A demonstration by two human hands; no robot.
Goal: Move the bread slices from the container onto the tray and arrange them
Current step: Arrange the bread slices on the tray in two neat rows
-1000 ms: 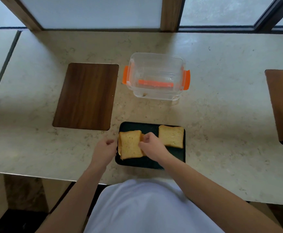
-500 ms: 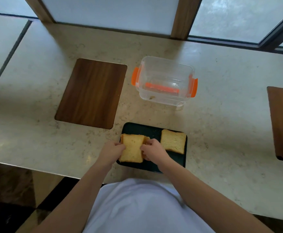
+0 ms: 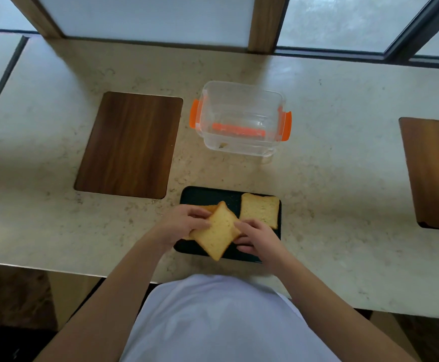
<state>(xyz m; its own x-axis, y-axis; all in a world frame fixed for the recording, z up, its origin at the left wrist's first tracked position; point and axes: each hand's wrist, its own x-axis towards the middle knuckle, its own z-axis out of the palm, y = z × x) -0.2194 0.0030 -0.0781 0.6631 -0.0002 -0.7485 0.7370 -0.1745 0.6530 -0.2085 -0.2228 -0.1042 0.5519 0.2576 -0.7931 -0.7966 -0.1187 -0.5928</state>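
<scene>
A dark tray lies on the counter near its front edge. One bread slice rests flat on the tray's right half. Over the left half, a second bread slice is turned like a diamond and lifted, with another slice's edge showing beneath it. My left hand grips its left corner and my right hand grips its right side. The clear container with orange clips stands behind the tray and holds only crumbs.
A dark wooden board is set into the counter left of the container. Another wooden board sits at the right edge of view. Window frames run along the back of the counter.
The left slice lay flat and square on the tray; both hands now hold it rotated and raised. My left hand came in from beside the tray onto the slice.
</scene>
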